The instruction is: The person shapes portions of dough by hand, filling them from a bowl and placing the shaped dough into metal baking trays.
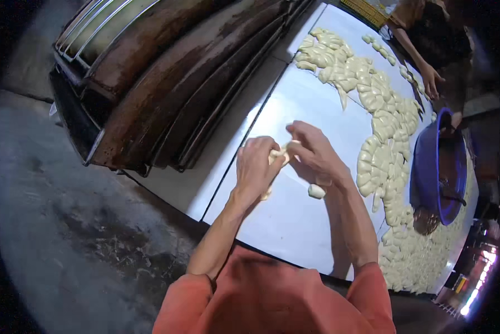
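Over the white tabletop [297, 228], my left hand [254, 164] and my right hand [315, 149] pinch a small strip of pale dough [284, 152] between them. Both sets of fingers are curled in, hiding part of the strip. A round dough piece [316, 191] lies on the table just below my right wrist. Beneath my left wrist, a bit of dough [266, 194] shows, partly covered. To the right of my hands spreads a long band of shaped dough pieces [375, 161], packed close together.
Dark, worn baking trays [166, 94] are stacked at the left, with a wire rack [94, 33] on top. A blue-purple basin [426, 164] stands tilted at the right, beside many small dough bits [411, 259]. Across the table is another person's hand [430, 79]. A yellow crate [367, 11] sits at the far edge.
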A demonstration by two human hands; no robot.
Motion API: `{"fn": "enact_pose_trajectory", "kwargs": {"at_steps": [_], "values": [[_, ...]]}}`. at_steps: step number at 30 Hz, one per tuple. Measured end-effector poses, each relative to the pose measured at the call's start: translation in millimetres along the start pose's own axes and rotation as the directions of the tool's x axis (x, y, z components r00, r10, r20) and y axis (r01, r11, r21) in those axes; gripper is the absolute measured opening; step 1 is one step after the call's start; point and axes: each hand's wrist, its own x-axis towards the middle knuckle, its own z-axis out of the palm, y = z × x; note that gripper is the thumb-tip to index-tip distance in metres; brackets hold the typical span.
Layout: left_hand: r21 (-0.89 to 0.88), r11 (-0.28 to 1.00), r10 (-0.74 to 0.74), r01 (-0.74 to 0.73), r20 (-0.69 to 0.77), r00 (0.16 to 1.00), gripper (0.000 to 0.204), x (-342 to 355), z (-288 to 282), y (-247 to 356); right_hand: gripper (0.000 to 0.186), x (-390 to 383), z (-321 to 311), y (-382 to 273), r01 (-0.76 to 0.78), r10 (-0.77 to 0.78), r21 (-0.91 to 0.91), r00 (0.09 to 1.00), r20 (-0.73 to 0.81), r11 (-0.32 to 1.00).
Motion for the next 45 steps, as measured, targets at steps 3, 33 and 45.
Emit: {"fn": "enact_pose_trajectory", "kwargs": {"at_steps": [3, 33, 45], "values": [[-0.015, 0.999, -0.05, 0.052, 0.088, 0.995, 0.029, -1.0, -2.0, 3.0, 0.013, -17.1, 6.3, 2.9, -0.173, 0.274, 0.586, 0.958, -0.087, 0.792], [0.148, 0.971, 0.177, -0.188, 0.083, 0.981, 0.018, 16.1, 32.2, 8.0, 0.017, -41.6, -27.3, 6.1, -0.268, 0.368, 0.651, 0.93, -0.018, 0.71], [-0.562, 0.79, 0.048, 0.244, 0.454, 0.89, 0.087, 45.4, -5.2, 76.9, 0.045, -96.1, -43.7, -8.3, 0.011, 0.387, 0.85, 0.887, -0.251, 0.527]]}}
